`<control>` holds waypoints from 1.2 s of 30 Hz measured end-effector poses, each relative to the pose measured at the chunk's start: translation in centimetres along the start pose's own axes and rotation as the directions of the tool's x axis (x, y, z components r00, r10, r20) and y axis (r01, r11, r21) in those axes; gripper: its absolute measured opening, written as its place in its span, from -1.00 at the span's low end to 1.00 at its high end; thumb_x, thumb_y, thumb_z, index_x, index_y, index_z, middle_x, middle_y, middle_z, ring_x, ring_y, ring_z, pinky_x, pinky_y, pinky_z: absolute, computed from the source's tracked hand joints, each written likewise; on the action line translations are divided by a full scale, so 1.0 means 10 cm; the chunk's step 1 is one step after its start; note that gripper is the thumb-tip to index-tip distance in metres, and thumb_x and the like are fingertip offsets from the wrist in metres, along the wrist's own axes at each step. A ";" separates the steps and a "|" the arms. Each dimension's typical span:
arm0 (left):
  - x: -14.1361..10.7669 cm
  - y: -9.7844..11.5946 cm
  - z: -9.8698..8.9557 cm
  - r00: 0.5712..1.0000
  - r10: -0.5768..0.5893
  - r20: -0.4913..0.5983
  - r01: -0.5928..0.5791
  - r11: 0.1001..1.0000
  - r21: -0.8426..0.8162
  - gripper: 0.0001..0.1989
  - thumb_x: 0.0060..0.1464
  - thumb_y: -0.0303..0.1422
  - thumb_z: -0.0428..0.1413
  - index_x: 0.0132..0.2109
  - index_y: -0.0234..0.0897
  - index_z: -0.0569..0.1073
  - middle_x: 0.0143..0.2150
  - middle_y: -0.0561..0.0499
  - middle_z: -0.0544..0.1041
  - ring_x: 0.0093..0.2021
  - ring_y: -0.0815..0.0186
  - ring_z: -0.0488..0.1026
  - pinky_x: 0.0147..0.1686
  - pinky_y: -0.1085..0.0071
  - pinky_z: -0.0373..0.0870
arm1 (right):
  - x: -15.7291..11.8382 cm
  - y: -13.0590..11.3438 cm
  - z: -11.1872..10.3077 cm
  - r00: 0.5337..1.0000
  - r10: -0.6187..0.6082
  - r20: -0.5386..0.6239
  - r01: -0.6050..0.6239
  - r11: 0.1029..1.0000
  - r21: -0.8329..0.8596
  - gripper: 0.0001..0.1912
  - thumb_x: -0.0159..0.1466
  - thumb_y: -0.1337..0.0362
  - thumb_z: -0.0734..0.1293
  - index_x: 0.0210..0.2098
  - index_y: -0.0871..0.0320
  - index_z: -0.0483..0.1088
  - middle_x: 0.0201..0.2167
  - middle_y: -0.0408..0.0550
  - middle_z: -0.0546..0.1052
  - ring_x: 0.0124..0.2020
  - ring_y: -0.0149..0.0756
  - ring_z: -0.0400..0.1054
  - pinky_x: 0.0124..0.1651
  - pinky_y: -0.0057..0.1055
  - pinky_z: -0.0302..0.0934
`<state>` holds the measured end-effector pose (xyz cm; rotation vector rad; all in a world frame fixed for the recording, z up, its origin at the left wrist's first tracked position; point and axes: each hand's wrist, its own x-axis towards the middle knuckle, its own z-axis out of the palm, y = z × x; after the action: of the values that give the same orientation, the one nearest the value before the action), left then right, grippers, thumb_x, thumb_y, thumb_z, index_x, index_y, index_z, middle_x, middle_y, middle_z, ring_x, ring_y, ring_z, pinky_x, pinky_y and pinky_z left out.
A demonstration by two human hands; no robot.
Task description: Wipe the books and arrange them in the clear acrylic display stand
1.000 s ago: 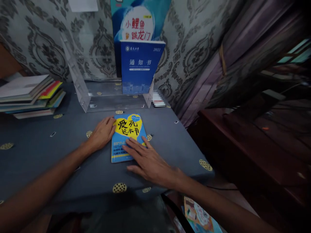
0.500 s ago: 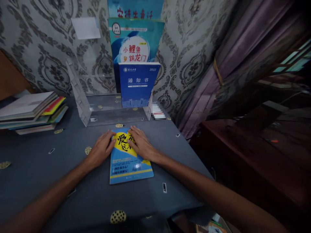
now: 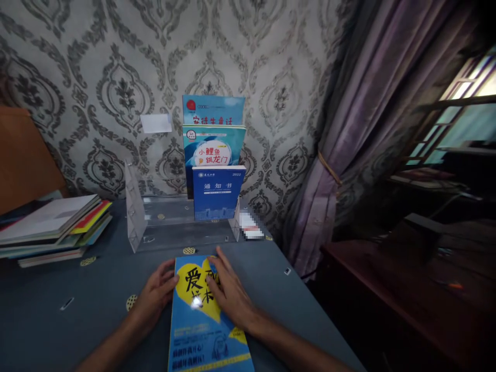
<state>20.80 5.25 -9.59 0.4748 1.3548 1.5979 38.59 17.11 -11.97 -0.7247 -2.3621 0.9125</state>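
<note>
A blue book with a yellow heart and black characters on its cover is in front of me at the table's near side. My left hand grips its left edge, thumb at the cover's rim and fingers curled beside it. On the upper right of the cover, my right hand has its thumb pressed down, fingers around that edge. Behind the book stands a clear acrylic tiered rack. It bears a dark blue booklet, a teal book and a light blue book, one behind another on its right side.
A stack of books and papers lies at the left on the dark grey tablecloth. A white label shows above the rack's left side. Patterned wallpaper, a purple curtain and a dark red piece of furniture bound the table's surroundings.
My view has tilted up, so the rack and books appear lower. My left hand has shifted from on the cover to the book's left edge; my right hand stays at the upper right.
</note>
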 end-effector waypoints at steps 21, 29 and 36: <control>0.38 0.25 -0.13 0.811 0.502 0.300 -0.519 0.383 0.764 -0.65 0.08 -0.05 0.10 -0.13 -0.19 0.50 -0.10 -0.13 0.58 -0.01 0.00 0.50 0.03 0.04 0.44 | 0.26 0.21 -0.20 0.966 0.255 0.037 -0.226 0.770 0.597 -0.69 0.14 0.31 0.41 -0.10 0.12 0.43 -0.44 -0.20 0.53 -0.47 -0.37 0.46 -0.48 -0.48 0.30; -0.10 0.00 0.40 0.805 0.249 0.538 -0.524 -0.126 0.842 -0.32 0.16 0.03 0.10 0.30 -0.26 0.28 0.32 -0.34 0.34 0.35 -0.26 0.21 0.25 -0.21 0.17 | 0.28 0.09 -0.28 0.921 0.381 0.080 -0.308 0.589 0.747 -0.86 0.28 0.38 0.30 -0.16 0.18 0.40 -0.38 -0.14 0.55 -0.57 -0.47 0.46 -0.58 -0.59 0.21; -0.07 -0.03 0.45 0.816 0.230 0.530 -0.501 -0.174 0.848 -0.33 0.16 -0.15 0.10 0.34 -0.28 0.17 0.34 -0.35 0.32 0.35 -0.26 0.23 0.24 -0.18 0.19 | 0.27 -0.01 -0.34 0.901 0.420 0.108 -0.334 0.513 0.791 -0.88 0.36 0.37 0.24 -0.16 0.18 0.39 -0.31 -0.08 0.58 -0.59 -0.48 0.47 -0.63 -0.61 0.17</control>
<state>24.80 7.09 -8.29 2.1085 2.2063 0.4331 38.65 20.30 -8.97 -0.8599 -1.4170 1.8992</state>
